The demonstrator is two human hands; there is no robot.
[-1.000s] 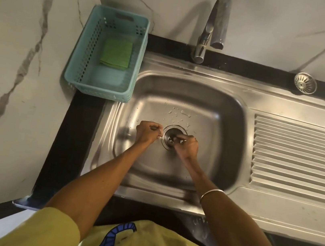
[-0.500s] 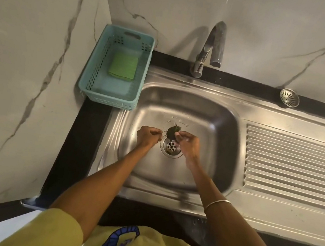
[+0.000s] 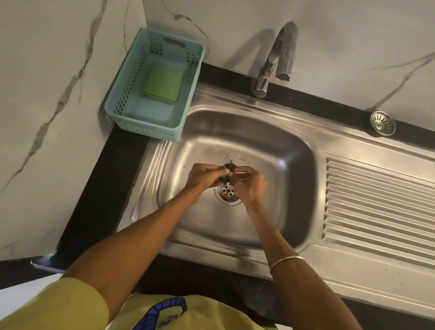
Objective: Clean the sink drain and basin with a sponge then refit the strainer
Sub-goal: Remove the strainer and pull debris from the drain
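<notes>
Since the earlier frames both hands have lifted off the drain and met just above it, and a small dark green scrap of debris [image 3: 227, 169] that was down at the opening is now pinched up between them. A second ago the right fingers were inside the drain; now it lies uncovered.

The stainless steel sink with its ribbed draining board [image 3: 385, 202] fills the middle of the view, its rounded basin [image 3: 279, 179] dry but for a few water drops near the far wall. The pale teal perforated plastic basket [image 3: 138, 79] sits on the black counter at the basin's left rear corner, and the flat green sponge [image 3: 163, 84] lies inside it, untouched. The curved chrome tap [image 3: 277, 58] stands behind the basin.

The left hand [image 3: 205, 175] and the right hand [image 3: 250, 184] are both closed narrow, fingertips together on the scrap, directly above the round metal drain [image 3: 228, 192], whose holed inner plate shows. The small round steel strainer [image 3: 382, 122] rests well away on the back ledge, right of the tap.

I judge the drain is being cleared by hand first; the scrap needs discarding, then sponging, with the strainer refitted last.
</notes>
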